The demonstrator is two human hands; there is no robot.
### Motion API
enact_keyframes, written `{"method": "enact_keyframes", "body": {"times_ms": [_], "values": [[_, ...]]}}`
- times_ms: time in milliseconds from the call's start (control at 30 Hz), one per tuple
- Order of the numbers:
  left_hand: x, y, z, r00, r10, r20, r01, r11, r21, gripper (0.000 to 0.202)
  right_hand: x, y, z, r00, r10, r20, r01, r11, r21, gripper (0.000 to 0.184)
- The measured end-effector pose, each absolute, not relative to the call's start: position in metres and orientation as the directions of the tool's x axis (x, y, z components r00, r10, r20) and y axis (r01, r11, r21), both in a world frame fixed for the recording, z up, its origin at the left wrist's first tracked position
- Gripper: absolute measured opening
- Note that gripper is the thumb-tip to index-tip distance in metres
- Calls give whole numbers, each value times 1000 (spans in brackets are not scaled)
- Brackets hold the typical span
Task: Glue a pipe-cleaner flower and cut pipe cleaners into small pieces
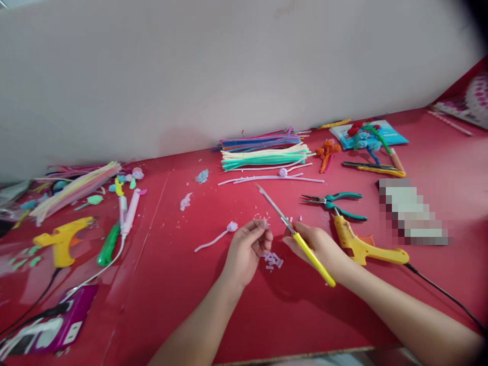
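At a red desk [190,305], a person's left hand [247,246] pinches a lilac pipe-cleaner scrap [264,222] between thumb and fingertips, just left of the yellow-handled cutter [290,229]; the right hand [318,246] is clenched around that cutter's handle, its slim metal tip pointing up and away to the left; a small heap of cut lilac bits [272,260] lies just below the cutter, between the two hands; a lilac stem with a fuzzy ball end [217,236] rests well left of the cutter; green-handled pliers [331,203] and a yellow glue gun [366,246] lie near its right; a bundle of coloured pipe cleaners [263,152] sits beyond its tip, by the wall; the scrap looks featherlight, soft and fuzzy over a bendable wire core, likely to spring away when snipped, so a firm fingertip pinch close to the cut end seems best.
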State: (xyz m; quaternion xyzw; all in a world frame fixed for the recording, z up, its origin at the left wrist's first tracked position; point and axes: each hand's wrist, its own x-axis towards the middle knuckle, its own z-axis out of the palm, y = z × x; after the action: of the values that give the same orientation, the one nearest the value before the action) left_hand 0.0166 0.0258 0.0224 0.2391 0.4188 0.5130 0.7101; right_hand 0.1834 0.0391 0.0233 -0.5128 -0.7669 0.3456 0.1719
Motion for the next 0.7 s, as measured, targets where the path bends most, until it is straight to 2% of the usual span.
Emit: {"method": "enact_keyframes", "body": {"times_ms": [67,133,300,567,700], "values": [[19,24,22,213,905,-368,-486,425,764,11,181,39,26,-394,915,-85,529,151,-835,17],[21,22,22,287,874,-393,-428,484,764,13,179,39,29,-363,926,-106,412,57,-910,15],[24,19,23,384,810,-442,-253,553,793,17,178,37,35,-383,899,-210,295,-96,-951,16],[25,16,23,302,881,-365,8,380,925,18,177,35,32,-343,925,-165,392,-18,-920,12],[23,17,21,276,899,-342,-12,358,933,16,179,37,26,-321,945,-68,437,84,-896,12]]}}
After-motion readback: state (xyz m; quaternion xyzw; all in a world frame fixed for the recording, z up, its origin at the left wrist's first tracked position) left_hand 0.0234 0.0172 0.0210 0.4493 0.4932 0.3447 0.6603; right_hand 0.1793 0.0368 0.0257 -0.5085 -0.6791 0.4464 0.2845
